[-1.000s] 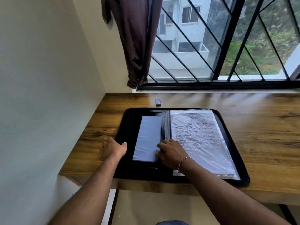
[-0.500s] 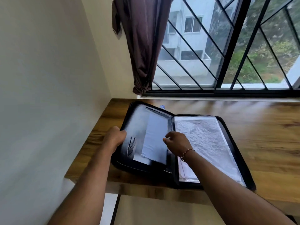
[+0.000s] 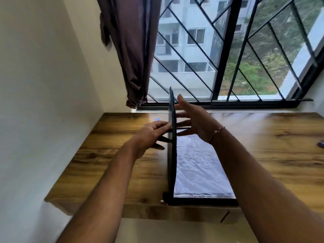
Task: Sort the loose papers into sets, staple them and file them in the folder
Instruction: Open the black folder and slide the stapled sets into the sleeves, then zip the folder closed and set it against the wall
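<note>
The black zip folder lies on the wooden desk with its left cover standing upright, seen edge-on. Its right half lies flat and shows papers under a clear plastic sleeve. My left hand grips the raised cover from the left side, fingers curled on its edge. My right hand is on the cover's right side with fingers spread, touching or nearly touching it, I cannot tell which. What is on the cover's inner face is hidden.
A small blue object lies on the desk behind my left hand. Another small dark item sits at the desk's far right. A white wall runs along the left; a barred window and a brown curtain stand behind.
The folder's left cover has swung up from flat on the desk to vertical. My left hand rose with it, and my right hand left the inner pocket and opened beside the cover.
</note>
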